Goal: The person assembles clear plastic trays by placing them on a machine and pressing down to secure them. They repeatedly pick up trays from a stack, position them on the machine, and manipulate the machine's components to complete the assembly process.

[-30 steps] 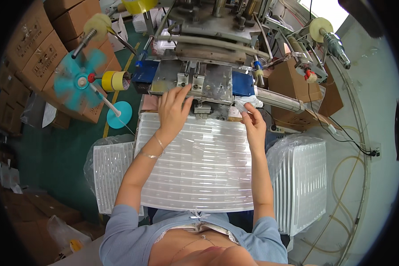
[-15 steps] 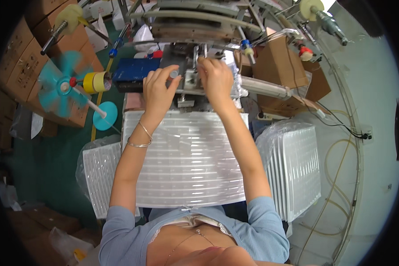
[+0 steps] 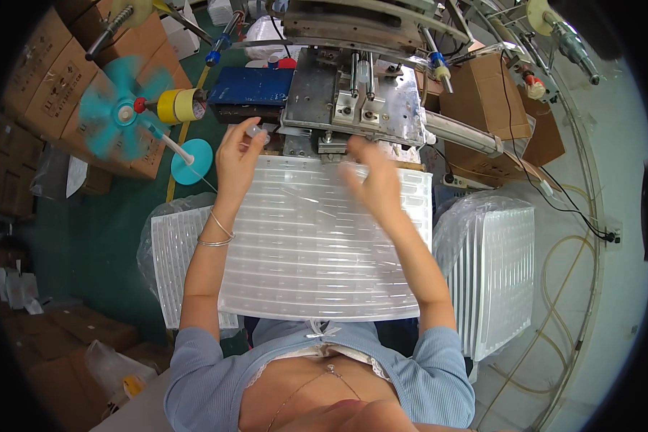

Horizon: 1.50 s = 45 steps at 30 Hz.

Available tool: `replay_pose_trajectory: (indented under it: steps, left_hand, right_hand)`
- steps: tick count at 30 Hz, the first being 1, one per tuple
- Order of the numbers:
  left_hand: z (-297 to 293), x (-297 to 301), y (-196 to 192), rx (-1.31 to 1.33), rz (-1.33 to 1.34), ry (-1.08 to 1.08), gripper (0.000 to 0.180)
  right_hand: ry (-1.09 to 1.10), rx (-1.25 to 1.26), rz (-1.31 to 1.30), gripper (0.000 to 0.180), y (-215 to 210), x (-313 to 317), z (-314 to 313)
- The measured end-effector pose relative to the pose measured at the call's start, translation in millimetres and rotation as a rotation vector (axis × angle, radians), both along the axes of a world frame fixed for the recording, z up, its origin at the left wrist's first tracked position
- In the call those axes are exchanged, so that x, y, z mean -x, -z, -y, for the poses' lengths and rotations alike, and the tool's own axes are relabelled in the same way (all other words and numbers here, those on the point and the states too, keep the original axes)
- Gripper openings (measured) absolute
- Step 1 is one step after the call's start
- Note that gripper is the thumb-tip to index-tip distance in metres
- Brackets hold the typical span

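Observation:
Pinched between the thumb and fingers of my left hand [image 3: 239, 160] is a small translucent cylindrical piece [image 3: 255, 132], held by the far left corner of a large white plastic tray [image 3: 423, 194]. Rows of slender clear pieces appear to lie in that tray. My right hand [image 3: 374, 178] is over the tray's far right part, smeared by motion, so its fingers and anything in them cannot be made out. Just beyond it stands a machine with a metal plate [image 3: 309, 93]. Two metal blocks [image 3: 358, 109] and parallel rods are mounted on that plate.
Stacked white trays stand at the right [image 3: 507, 281] and another tray [image 3: 183, 252] at the left, in clear plastic. A blue box [image 3: 248, 86] sits left of the machine. A turquoise fan [image 3: 125, 113] spins beside cardboard boxes [image 3: 57, 72]. A metal cylinder [image 3: 464, 134] juts right.
Both hands have drawn back from the machine toward me, the right one out over the tray. The blocks on the plate are now uncovered. The view has shifted slightly.

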<state>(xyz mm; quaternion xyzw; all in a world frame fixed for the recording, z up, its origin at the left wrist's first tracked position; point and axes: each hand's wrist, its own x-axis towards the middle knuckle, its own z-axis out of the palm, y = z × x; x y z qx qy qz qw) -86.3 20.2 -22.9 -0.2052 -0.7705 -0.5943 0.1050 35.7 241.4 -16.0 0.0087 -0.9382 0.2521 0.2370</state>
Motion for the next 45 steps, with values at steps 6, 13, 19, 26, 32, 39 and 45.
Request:
replay_pose_trajectory:
  steps: [6,13,19,26,32,39,45]
  left_hand:
    - [-34.4,-22.0,4.4,0.062,-0.053,0.045,0.034]
    - [-67.8,-43.3,16.1,0.366,-0.272,0.21,0.027]
    - [-99.2,-38.3,39.3,0.403,-0.414,0.22,0.024]
    - [-129.5,-45.7,61.1,0.619,-0.568,0.327,0.014]
    - [-132.5,-41.8,78.2,0.711,-0.696,0.247,0.01]
    - [-112.9,-44.9,58.7,0.602,-0.508,0.294,0.02]
    - [-99.2,-79.9,10.4,0.318,-0.099,0.622,0.038]
  right_hand:
    - [-0.154,-0.269,0.245,0.056,57.8,-45.1,49.9]
    - [-0.107,-0.366,0.452,0.057,57.8,-30.7,59.9]
    - [-0.153,-0.199,0.395,0.051,61.5,-32.8,45.7]
    - [0.069,0.839,0.416,0.032,34.4,-66.2,-12.6]
    - [0.035,1.979,0.346,0.018,35.4,-75.9,-41.2]
    - [-0.02,2.082,0.412,0.02,52.2,-70.2,-28.9]
    - [-0.071,2.112,0.297,0.024,45.6,-53.6,-21.2]
